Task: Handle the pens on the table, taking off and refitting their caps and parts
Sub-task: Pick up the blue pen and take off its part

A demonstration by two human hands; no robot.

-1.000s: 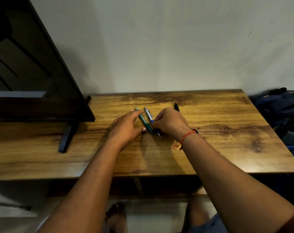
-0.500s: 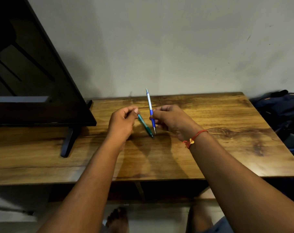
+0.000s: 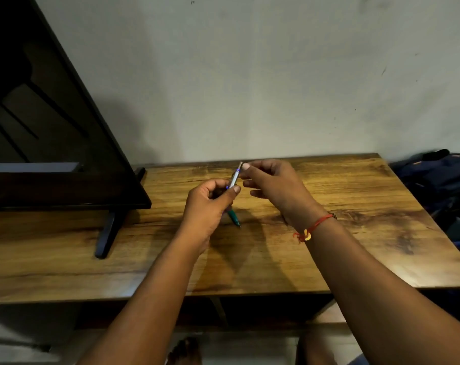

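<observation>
Silver pen (image 3: pixel 235 177): a slim, round barrel, pale metallic with blue-violet bands. It is held above the middle of the table, with its upper end tilted far and right.
Left hand (image 3: pixel 206 209): the fingers are curled round the pen's lower part, the thumb is pressed against the barrel, and the forearm reaches in from the near edge.
Right hand (image 3: pixel 273 185): the thumb and forefinger pinch the pen's top end, and the other fingers are loosely curled beneath.
Green pen (image 3: pixel 233 218): only a glossy teal end and a dark point show, slanting out below the left hand. Whether that hand holds it or it lies on the wood cannot be told.
Table (image 3: pixel 355 246): a flat rectangular top in warm brown wood grain with dark knots.
Bracelet (image 3: pixel 316 226): a knotted red thread round the right wrist.
Screen (image 3: pixel 39 127): a dark, glossy panel at the left, standing on a black foot (image 3: pixel 106 235).
Backpack (image 3: pixel 439 177): dark blue fabric, slumped past the table's right edge.
Wall (image 3: pixel 250 75): pale and matt, with faint scuffs.
</observation>
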